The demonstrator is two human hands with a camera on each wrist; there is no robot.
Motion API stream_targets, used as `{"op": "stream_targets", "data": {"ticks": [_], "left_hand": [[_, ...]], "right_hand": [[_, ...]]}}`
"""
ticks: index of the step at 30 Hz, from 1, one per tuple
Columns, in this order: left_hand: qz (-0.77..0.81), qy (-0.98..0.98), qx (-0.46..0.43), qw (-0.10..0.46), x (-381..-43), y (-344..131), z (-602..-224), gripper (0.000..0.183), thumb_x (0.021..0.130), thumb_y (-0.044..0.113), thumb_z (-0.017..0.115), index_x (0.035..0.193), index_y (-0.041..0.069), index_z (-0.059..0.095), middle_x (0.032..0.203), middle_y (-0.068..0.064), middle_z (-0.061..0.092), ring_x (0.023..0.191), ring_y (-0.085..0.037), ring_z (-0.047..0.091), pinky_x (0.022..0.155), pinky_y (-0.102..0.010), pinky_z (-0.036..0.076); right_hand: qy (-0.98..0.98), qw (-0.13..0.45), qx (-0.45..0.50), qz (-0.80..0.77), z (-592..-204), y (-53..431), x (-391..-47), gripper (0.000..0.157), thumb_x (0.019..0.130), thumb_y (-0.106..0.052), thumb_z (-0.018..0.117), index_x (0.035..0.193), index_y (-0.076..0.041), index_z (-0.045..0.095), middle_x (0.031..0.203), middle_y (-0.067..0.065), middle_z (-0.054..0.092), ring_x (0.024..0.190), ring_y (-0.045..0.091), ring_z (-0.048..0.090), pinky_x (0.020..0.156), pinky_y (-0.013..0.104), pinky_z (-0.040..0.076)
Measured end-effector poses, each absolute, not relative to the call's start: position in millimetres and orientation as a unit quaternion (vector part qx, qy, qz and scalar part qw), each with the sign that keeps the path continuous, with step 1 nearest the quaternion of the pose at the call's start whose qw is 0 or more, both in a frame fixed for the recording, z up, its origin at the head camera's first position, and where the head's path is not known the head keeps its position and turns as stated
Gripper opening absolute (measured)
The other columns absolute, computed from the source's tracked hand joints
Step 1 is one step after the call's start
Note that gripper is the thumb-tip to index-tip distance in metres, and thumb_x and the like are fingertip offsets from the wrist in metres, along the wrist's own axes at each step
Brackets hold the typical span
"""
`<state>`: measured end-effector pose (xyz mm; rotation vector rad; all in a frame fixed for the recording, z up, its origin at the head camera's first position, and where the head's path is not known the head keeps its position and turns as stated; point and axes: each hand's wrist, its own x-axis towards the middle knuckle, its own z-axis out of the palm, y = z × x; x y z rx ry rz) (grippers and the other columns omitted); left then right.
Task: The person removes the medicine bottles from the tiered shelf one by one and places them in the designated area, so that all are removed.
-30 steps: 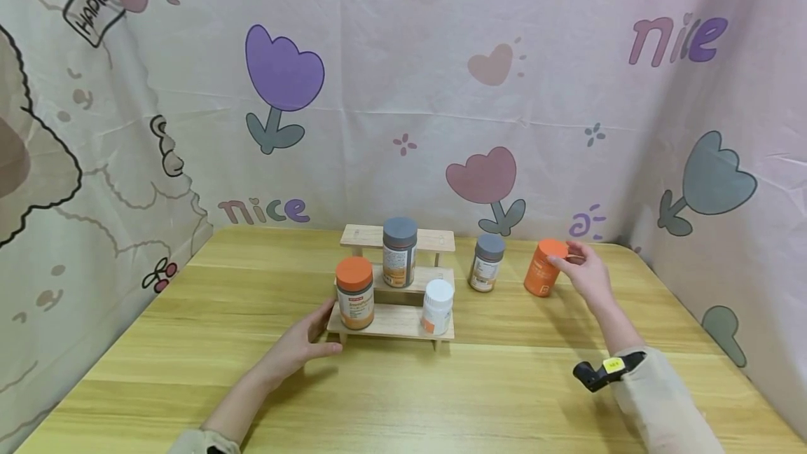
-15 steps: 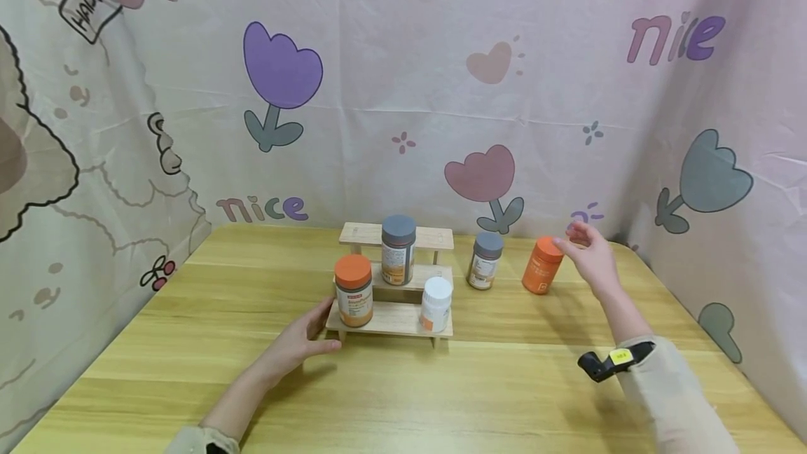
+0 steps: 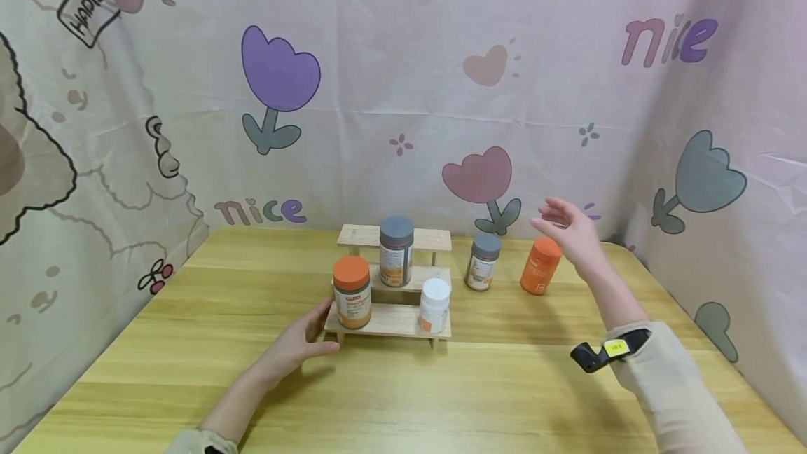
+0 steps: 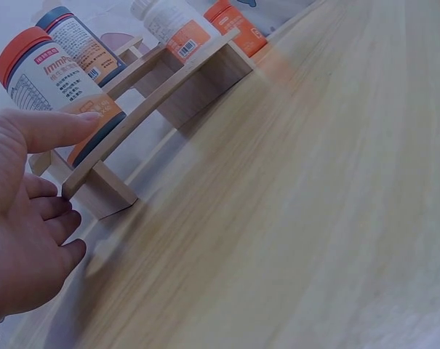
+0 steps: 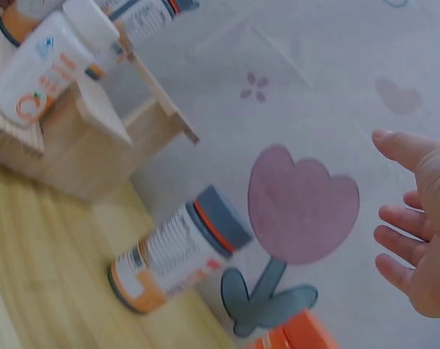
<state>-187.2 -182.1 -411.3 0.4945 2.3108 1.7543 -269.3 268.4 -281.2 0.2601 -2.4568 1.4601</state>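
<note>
At the left end of a small three-tier wooden stand [image 3: 394, 321], my left hand [image 3: 293, 349] rests around the lower corner. Its thumb and fingers [image 4: 52, 218] are spread loosely there, beside an orange-capped supplement bottle [image 3: 352, 293] upright on the bottom step. On that step's right end is a white pill bottle [image 3: 434, 305]. The middle step carries a grey-capped bottle [image 3: 396, 252]. My right hand [image 3: 570, 233] hovers empty, fingers relaxed, above and to the right of an all-orange bottle [image 3: 540, 268] standing on the table. In the right wrist view only that bottle's top shows.
Between the stand and the orange bottle, a smaller grey-capped bottle [image 3: 483, 262] stands on the wooden table [image 3: 403, 398]. A printed cloth curtain [image 3: 391, 76] hangs behind and along both sides. The stand's top step [image 3: 431, 238] rises at the back.
My right hand has let go of the orange bottle's cap and risen up and slightly left, away from it. The left hand and the bottles stay where they were.
</note>
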Motion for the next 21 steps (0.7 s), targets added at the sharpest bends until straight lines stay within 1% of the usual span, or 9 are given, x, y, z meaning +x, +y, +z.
{"op": "stream_targets", "data": {"ticks": [6, 10, 15, 19, 21], "left_hand": [[0.591, 0.785, 0.160, 0.098, -186.6, -181.4, -411.0, 0.087, 0.084, 0.014, 0.067, 0.144, -0.009, 0.009, 0.150, -0.027, 0.006, 0.135, -0.042, 0.010, 0.110, -0.048, 0.008], [0.592, 0.783, 0.162, 0.099, -187.0, -181.6, -411.5, 0.087, 0.084, 0.013, 0.067, 0.144, -0.009, 0.008, 0.150, -0.027, 0.006, 0.136, -0.041, 0.009, 0.110, -0.047, 0.008], [0.588, 0.787, 0.163, 0.095, -187.8, -182.8, -412.5, 0.087, 0.084, 0.014, 0.067, 0.145, -0.008, 0.009, 0.150, -0.026, 0.007, 0.136, -0.041, 0.010, 0.110, -0.047, 0.009], [0.587, 0.787, 0.162, 0.095, -188.2, -182.3, -412.4, 0.087, 0.084, 0.014, 0.067, 0.145, -0.008, 0.009, 0.150, -0.026, 0.007, 0.136, -0.041, 0.010, 0.110, -0.047, 0.009], [0.588, 0.787, 0.163, 0.095, -188.2, -181.6, -412.0, 0.086, 0.084, 0.014, 0.067, 0.145, -0.008, 0.009, 0.150, -0.026, 0.007, 0.136, -0.041, 0.010, 0.110, -0.047, 0.008]], "right_hand": [[-0.837, 0.107, 0.108, 0.526, -274.3, 248.2, -270.1, 0.071, 0.089, -0.028, 0.063, 0.143, 0.001, 0.028, 0.136, 0.023, 0.043, 0.124, 0.035, 0.041, 0.106, 0.048, 0.031], [-0.829, 0.084, 0.125, 0.539, -272.0, 234.2, -273.0, 0.070, 0.089, -0.025, 0.063, 0.143, 0.000, 0.028, 0.136, 0.022, 0.045, 0.125, 0.032, 0.041, 0.107, 0.045, 0.031], [-0.825, 0.064, 0.145, 0.542, -269.6, 214.3, -281.5, 0.065, 0.089, -0.022, 0.063, 0.142, 0.000, 0.032, 0.133, 0.020, 0.048, 0.122, 0.029, 0.045, 0.105, 0.041, 0.035], [-0.824, 0.046, 0.165, 0.540, -269.6, 198.3, -284.5, 0.060, 0.090, -0.018, 0.062, 0.140, -0.001, 0.035, 0.132, 0.019, 0.049, 0.119, 0.028, 0.047, 0.101, 0.042, 0.039], [-0.824, 0.036, 0.173, 0.538, -270.1, 191.4, -283.9, 0.060, 0.089, -0.019, 0.062, 0.140, -0.002, 0.035, 0.132, 0.017, 0.049, 0.119, 0.028, 0.047, 0.100, 0.043, 0.039]]}}
